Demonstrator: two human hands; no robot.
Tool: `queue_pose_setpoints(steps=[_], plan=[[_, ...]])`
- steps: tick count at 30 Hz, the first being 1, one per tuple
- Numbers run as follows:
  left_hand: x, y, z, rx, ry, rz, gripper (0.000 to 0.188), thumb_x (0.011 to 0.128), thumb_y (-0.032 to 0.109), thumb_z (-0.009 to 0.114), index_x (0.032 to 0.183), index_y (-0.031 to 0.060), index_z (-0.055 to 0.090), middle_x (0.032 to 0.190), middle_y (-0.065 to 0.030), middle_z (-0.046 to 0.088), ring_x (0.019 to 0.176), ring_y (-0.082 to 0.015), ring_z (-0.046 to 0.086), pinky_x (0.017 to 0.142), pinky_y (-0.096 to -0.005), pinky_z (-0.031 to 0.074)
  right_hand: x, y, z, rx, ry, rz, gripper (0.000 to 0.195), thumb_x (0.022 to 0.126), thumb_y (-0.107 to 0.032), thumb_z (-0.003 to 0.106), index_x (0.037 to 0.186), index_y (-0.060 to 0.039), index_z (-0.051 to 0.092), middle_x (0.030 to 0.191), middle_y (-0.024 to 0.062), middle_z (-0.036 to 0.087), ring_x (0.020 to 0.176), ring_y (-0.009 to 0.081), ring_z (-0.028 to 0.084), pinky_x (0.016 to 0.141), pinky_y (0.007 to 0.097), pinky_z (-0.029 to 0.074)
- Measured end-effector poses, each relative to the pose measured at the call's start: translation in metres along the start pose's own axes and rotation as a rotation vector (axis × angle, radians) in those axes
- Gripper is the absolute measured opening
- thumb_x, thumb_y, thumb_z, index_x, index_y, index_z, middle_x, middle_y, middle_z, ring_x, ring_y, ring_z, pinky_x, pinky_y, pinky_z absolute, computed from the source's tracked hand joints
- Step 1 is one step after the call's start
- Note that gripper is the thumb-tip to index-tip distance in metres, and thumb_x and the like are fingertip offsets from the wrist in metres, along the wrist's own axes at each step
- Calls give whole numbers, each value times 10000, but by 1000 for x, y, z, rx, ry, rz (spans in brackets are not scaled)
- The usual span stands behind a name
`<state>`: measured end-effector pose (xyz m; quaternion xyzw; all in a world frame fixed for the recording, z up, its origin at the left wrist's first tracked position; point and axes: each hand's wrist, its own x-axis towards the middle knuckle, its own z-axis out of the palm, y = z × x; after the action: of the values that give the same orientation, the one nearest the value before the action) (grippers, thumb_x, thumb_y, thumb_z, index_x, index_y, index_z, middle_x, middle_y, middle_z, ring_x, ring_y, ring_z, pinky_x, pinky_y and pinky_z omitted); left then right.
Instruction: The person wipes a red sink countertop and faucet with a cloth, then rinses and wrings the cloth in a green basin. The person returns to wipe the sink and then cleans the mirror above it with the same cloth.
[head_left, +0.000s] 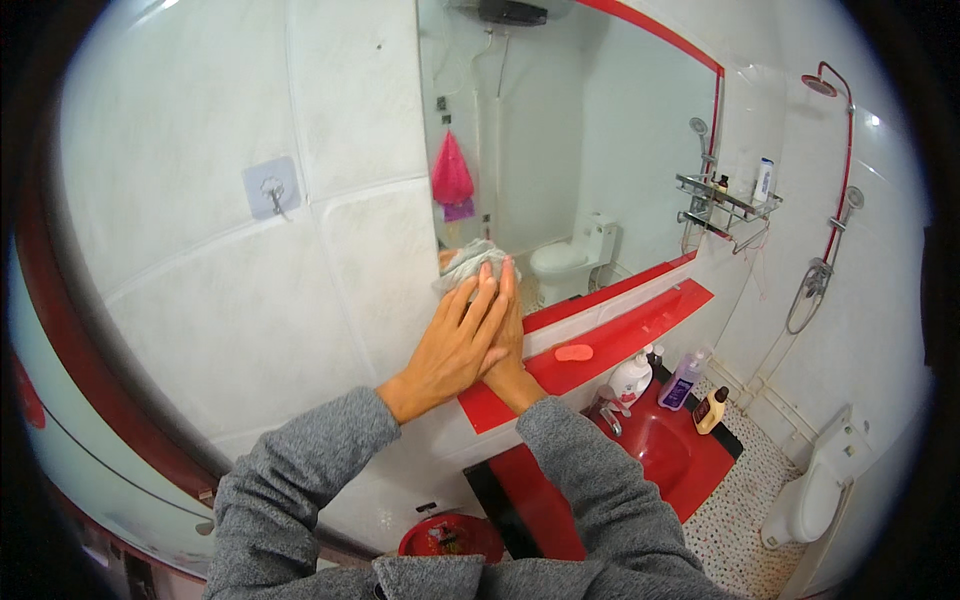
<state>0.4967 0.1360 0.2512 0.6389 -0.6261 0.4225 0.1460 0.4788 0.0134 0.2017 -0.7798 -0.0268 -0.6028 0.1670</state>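
Note:
Pressed against the lower left corner of a red-framed wall mirror (645, 135) is a crumpled, pale grey-white cloth (474, 262). My right hand (513, 337) lies flat on the cloth, its fingers pointing up the glass. Across the back of that hand rests my left hand (446, 349), fingers extended and slightly apart. Most of my right palm and the cloth's lower part are hidden by the two overlapping hands. Just below them runs a narrow red shelf (637, 322), with a pink oval object (574, 352) lying on it.
A red washbasin (664, 450) with a chrome faucet (609, 412) stands below right. Near it are a white pump bottle (631, 379), a purple bottle (681, 384) and a cream bottle (710, 412). Farther right are a wire rack (731, 202), a shower head (819, 85) and a toilet (810, 495).

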Motion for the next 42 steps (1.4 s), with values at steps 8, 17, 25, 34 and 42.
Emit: queue_pose_setpoints(steps=[8,17,25,34,42], plan=[[115,-29,17,-70,72,72,784,869,361,637,1484,18,292,1482,-322,276,1330,-448,361,1103,-491,312,102,54,-28,86,196,-25,667,960,-358,538,1499,-49,297,1530,256,221,1415,418,238,1147,511,238],[140,23,113,-131,-197,164,693,830,380,651,1341,-31,426,1310,-240,483,1202,-364,482,977,-445,422,68,104,-48,-29,314,342,681,953,-364,545,1500,-49,290,1531,260,217,1411,429,238,1147,521,231],[28,0,36,-62,-258,94,855,803,375,716,1429,-55,322,1408,-305,379,1244,-429,450,1013,-496,393,-25,10,10,-14,201,223,693,947,-370,551,1500,-49,284,1533,263,214,1408,438,237,1147,530,224],[151,-85,-85,177,230,15,780,872,377,660,1459,4,307,1417,-360,332,1264,-488,413,1047,-483,381,234,3,-19,5,273,-391,764,921,-366,567,1513,-32,218,1515,265,275,1366,437,323,1141,525,241],[202,-115,-89,318,384,74,799,925,516,528,1340,-151,379,1405,-340,389,1302,-461,389,1098,-486,309,283,0,-33,121,429,-360,652,915,-292,600,1442,10,362,1470,249,351,1345,423,367,1107,459,336]])
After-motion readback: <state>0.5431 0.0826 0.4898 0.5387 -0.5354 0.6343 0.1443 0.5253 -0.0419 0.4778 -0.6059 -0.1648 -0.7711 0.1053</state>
